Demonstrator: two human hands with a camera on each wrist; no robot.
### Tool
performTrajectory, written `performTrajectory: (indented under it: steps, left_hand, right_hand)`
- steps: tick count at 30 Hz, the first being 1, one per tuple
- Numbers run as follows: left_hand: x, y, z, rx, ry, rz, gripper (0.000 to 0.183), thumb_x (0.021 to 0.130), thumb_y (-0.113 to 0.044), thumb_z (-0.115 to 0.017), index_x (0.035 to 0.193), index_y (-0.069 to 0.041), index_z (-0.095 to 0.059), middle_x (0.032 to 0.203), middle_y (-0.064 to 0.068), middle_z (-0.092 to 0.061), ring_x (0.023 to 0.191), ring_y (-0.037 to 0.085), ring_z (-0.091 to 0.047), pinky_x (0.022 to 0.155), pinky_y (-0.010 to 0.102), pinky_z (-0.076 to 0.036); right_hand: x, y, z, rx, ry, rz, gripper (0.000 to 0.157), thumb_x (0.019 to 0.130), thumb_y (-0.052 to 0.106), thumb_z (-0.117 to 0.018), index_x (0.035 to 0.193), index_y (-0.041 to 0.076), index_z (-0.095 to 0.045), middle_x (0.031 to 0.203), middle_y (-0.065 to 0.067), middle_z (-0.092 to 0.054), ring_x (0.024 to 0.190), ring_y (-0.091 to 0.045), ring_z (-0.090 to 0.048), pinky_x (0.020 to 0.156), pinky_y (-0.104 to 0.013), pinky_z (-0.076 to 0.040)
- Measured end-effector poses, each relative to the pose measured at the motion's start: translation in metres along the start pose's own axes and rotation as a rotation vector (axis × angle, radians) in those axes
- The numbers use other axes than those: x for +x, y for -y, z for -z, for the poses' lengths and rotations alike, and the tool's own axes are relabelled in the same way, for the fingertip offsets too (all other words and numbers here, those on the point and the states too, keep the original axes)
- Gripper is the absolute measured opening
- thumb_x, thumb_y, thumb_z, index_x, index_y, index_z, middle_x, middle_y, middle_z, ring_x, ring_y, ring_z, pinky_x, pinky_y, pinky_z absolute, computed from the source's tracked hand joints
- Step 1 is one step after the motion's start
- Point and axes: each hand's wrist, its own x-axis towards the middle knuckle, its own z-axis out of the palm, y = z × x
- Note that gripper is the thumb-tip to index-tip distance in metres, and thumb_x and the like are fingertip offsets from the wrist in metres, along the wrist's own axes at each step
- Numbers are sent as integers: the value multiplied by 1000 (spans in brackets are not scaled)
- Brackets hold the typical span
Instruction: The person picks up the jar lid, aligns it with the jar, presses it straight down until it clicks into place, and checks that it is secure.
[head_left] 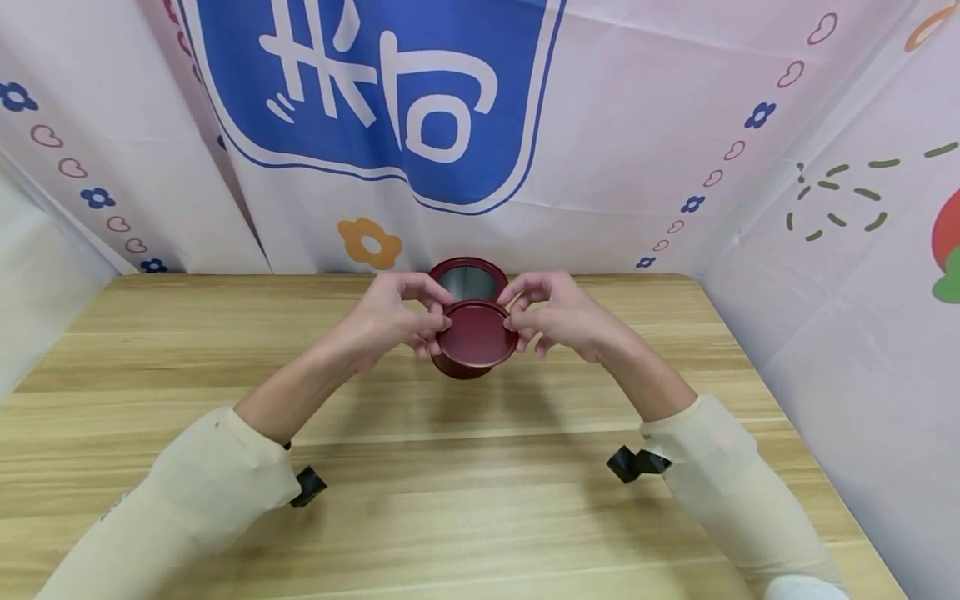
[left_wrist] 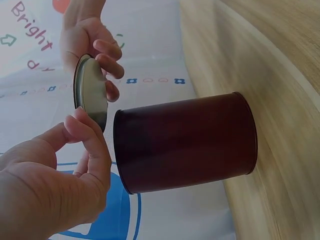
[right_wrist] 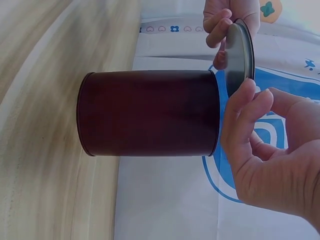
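A dark red round tin (head_left: 462, 368) stands upright on the wooden table, its top uncovered and its silvery inside (head_left: 468, 283) showing in the head view. Over its near side, apart from the rim, both hands hold a round lid (head_left: 477, 335), red on top. The left hand (head_left: 396, 321) pinches the lid's left edge between thumb and fingers. On the opposite edge the right hand (head_left: 558, 317) grips it likewise. From the left wrist, the lid's metallic underside (left_wrist: 95, 92) faces the tin's body (left_wrist: 185, 142). The right wrist view shows the tin (right_wrist: 150, 114) from its other side.
The wooden table (head_left: 450, 517) ends at a printed cloth backdrop (head_left: 600, 167) close behind the tin. Another cloth wall (head_left: 847, 275) rises along the right. Black mounts (head_left: 307, 486) stick out near the cream sleeves (head_left: 187, 492).
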Motion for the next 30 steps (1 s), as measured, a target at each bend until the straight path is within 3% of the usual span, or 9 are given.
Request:
performTrajectory:
  steps: [30]
  left_hand:
    - [11, -4, 7, -23, -35, 9, 28, 94, 9, -65, 121, 10, -62, 82, 8, -61, 57, 15, -65, 54, 25, -58]
  right_hand:
    - [13, 6, 4, -12, -56, -1, 27, 93, -2, -61, 119, -2, -64, 92, -11, -63, 63, -19, -64, 46, -20, -50]
